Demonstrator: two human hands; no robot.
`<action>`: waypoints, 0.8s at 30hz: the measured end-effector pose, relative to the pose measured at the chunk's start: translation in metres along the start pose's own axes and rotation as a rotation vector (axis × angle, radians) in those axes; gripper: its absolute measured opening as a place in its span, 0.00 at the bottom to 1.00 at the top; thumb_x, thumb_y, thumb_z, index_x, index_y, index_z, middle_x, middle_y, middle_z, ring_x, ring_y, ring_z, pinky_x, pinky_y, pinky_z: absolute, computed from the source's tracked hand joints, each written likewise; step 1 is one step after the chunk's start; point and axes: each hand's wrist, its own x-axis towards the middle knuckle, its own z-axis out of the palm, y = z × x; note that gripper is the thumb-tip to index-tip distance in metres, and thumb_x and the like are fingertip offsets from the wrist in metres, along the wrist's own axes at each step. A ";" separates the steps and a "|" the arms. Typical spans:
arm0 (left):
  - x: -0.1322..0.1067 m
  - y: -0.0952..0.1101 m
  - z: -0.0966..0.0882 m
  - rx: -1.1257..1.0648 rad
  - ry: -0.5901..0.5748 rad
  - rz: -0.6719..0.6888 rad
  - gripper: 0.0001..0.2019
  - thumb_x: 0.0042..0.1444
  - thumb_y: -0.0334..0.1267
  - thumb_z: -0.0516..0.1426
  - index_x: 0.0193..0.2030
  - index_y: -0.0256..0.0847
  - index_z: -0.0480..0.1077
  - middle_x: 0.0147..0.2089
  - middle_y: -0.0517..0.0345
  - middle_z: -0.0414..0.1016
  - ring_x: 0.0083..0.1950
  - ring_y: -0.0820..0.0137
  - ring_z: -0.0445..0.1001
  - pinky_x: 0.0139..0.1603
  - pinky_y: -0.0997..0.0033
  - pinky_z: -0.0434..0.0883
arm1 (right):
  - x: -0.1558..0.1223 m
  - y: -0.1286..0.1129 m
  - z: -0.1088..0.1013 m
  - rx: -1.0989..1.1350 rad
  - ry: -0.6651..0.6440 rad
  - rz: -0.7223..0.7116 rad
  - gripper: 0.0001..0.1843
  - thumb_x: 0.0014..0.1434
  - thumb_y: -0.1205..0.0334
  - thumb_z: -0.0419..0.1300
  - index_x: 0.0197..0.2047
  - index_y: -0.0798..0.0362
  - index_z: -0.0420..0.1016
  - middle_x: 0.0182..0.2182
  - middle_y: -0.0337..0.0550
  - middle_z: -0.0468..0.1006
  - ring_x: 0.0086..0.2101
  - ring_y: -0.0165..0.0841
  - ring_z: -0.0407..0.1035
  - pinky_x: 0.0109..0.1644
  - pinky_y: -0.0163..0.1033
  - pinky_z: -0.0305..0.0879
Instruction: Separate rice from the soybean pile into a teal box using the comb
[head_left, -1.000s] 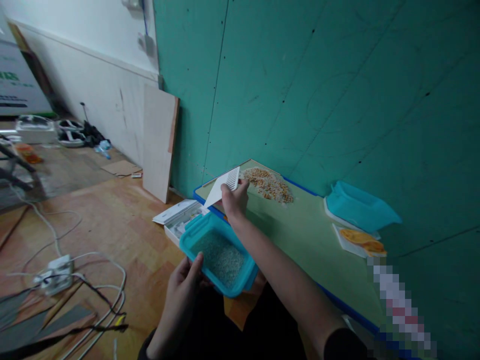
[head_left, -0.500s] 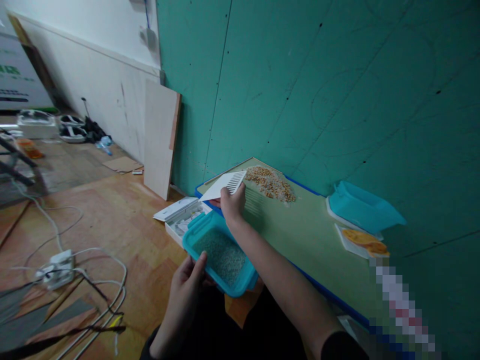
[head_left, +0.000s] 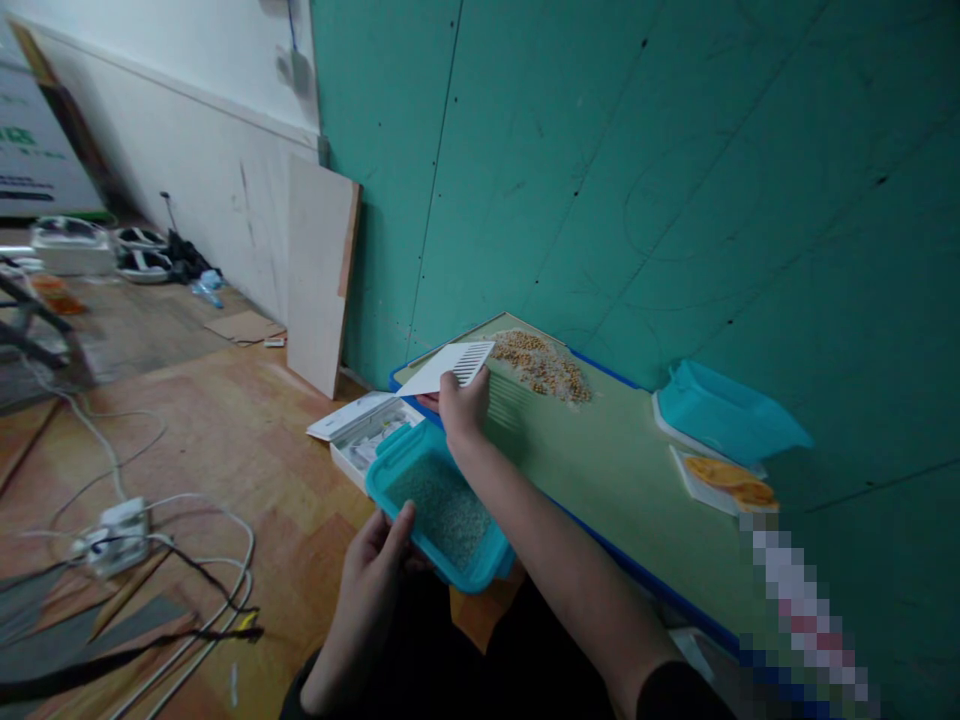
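Observation:
My left hand (head_left: 381, 556) is closed on the near rim of a turquoise plastic box (head_left: 469, 578), with the thumb over the edge. Fine pale grains, perhaps rice, cover the bottom of the box. In my right hand (head_left: 463, 402) is a flat white slotted scraper (head_left: 439, 368), pinched near its slotted end and held above the table's left end. Just beyond the slots lies a heap of yellow-brown beans or kernels (head_left: 544, 364) mixed with pale grains, on the green tabletop (head_left: 592, 450). My right forearm crosses over the box's right side.
A turquoise bin (head_left: 731, 412) and an orange-brown sponge-like item (head_left: 731, 482) on a white base stand at the table's right. An open white box (head_left: 360, 450) sits beside the table's left end. A power strip (head_left: 120, 537) and cables lie on the floor; a board (head_left: 319, 275) leans against the wall.

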 end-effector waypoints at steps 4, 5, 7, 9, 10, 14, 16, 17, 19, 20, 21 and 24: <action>-0.001 0.000 0.000 -0.003 0.002 0.010 0.20 0.50 0.56 0.68 0.33 0.39 0.73 0.24 0.61 0.75 0.24 0.68 0.75 0.25 0.71 0.74 | 0.006 0.005 0.006 0.043 -0.043 -0.006 0.34 0.59 0.63 0.54 0.68 0.51 0.54 0.48 0.55 0.80 0.33 0.41 0.80 0.30 0.43 0.79; -0.001 0.000 0.000 0.003 0.006 0.010 0.20 0.50 0.56 0.68 0.33 0.39 0.73 0.23 0.61 0.74 0.23 0.68 0.75 0.24 0.71 0.74 | 0.007 0.006 0.007 0.049 -0.026 0.010 0.34 0.59 0.63 0.54 0.68 0.51 0.54 0.48 0.55 0.80 0.32 0.42 0.80 0.29 0.44 0.79; -0.001 0.000 -0.001 0.010 0.015 0.002 0.21 0.49 0.57 0.68 0.32 0.39 0.73 0.22 0.62 0.74 0.22 0.68 0.75 0.24 0.72 0.73 | 0.011 0.008 0.010 0.041 0.004 0.030 0.34 0.59 0.64 0.54 0.68 0.52 0.54 0.47 0.55 0.80 0.32 0.42 0.80 0.29 0.45 0.79; -0.001 -0.001 -0.001 0.005 0.017 -0.009 0.21 0.48 0.57 0.68 0.32 0.39 0.73 0.22 0.61 0.74 0.22 0.68 0.75 0.24 0.71 0.73 | 0.014 0.009 0.013 0.020 0.020 0.035 0.32 0.60 0.64 0.53 0.67 0.52 0.55 0.48 0.56 0.80 0.34 0.43 0.80 0.30 0.45 0.79; -0.001 -0.001 -0.001 0.000 0.016 -0.012 0.21 0.48 0.57 0.68 0.32 0.39 0.73 0.22 0.61 0.75 0.22 0.68 0.75 0.24 0.71 0.74 | 0.016 0.009 0.014 0.013 0.031 0.040 0.31 0.60 0.64 0.53 0.66 0.53 0.56 0.49 0.57 0.79 0.34 0.43 0.80 0.31 0.44 0.79; -0.001 -0.001 0.000 -0.003 0.017 -0.011 0.22 0.48 0.57 0.68 0.31 0.40 0.72 0.22 0.62 0.74 0.22 0.68 0.74 0.24 0.70 0.75 | 0.022 0.002 0.014 0.082 0.092 0.108 0.29 0.58 0.66 0.54 0.64 0.55 0.58 0.53 0.60 0.77 0.34 0.42 0.80 0.30 0.45 0.80; -0.001 -0.001 0.000 0.008 0.022 -0.008 0.22 0.48 0.57 0.68 0.31 0.40 0.72 0.22 0.62 0.74 0.22 0.68 0.75 0.24 0.71 0.74 | 0.024 -0.005 0.012 0.144 0.094 0.151 0.31 0.57 0.67 0.54 0.64 0.55 0.58 0.56 0.61 0.75 0.33 0.41 0.80 0.28 0.44 0.79; 0.000 -0.002 0.000 0.011 0.019 -0.008 0.21 0.49 0.57 0.68 0.30 0.40 0.72 0.22 0.62 0.74 0.22 0.68 0.75 0.24 0.71 0.74 | 0.026 -0.008 0.011 0.165 0.095 0.170 0.31 0.57 0.68 0.54 0.64 0.54 0.57 0.57 0.61 0.74 0.33 0.40 0.80 0.27 0.43 0.79; 0.000 -0.002 -0.001 0.001 0.001 -0.005 0.21 0.50 0.57 0.67 0.32 0.40 0.72 0.23 0.62 0.74 0.23 0.68 0.75 0.25 0.71 0.74 | 0.028 -0.013 0.008 0.187 0.107 0.197 0.33 0.56 0.69 0.55 0.65 0.54 0.57 0.58 0.61 0.74 0.34 0.40 0.80 0.26 0.41 0.78; 0.000 -0.003 -0.001 -0.010 -0.007 -0.005 0.21 0.51 0.56 0.67 0.32 0.40 0.72 0.24 0.62 0.74 0.23 0.68 0.76 0.26 0.71 0.74 | 0.029 -0.014 0.006 0.194 0.120 0.206 0.33 0.55 0.69 0.55 0.64 0.54 0.58 0.58 0.60 0.74 0.34 0.40 0.80 0.26 0.40 0.78; 0.000 -0.003 -0.002 -0.020 -0.013 -0.007 0.20 0.51 0.56 0.67 0.33 0.39 0.72 0.24 0.62 0.74 0.24 0.68 0.76 0.26 0.70 0.74 | 0.029 -0.015 0.005 0.203 0.134 0.209 0.32 0.55 0.69 0.55 0.64 0.54 0.58 0.58 0.61 0.73 0.35 0.40 0.80 0.26 0.40 0.78; 0.000 -0.005 -0.002 -0.036 -0.014 -0.010 0.20 0.51 0.56 0.67 0.35 0.40 0.73 0.25 0.61 0.75 0.24 0.68 0.76 0.26 0.69 0.75 | 0.028 -0.013 0.000 0.210 0.163 0.209 0.30 0.55 0.70 0.54 0.62 0.54 0.60 0.59 0.62 0.72 0.35 0.40 0.80 0.26 0.41 0.79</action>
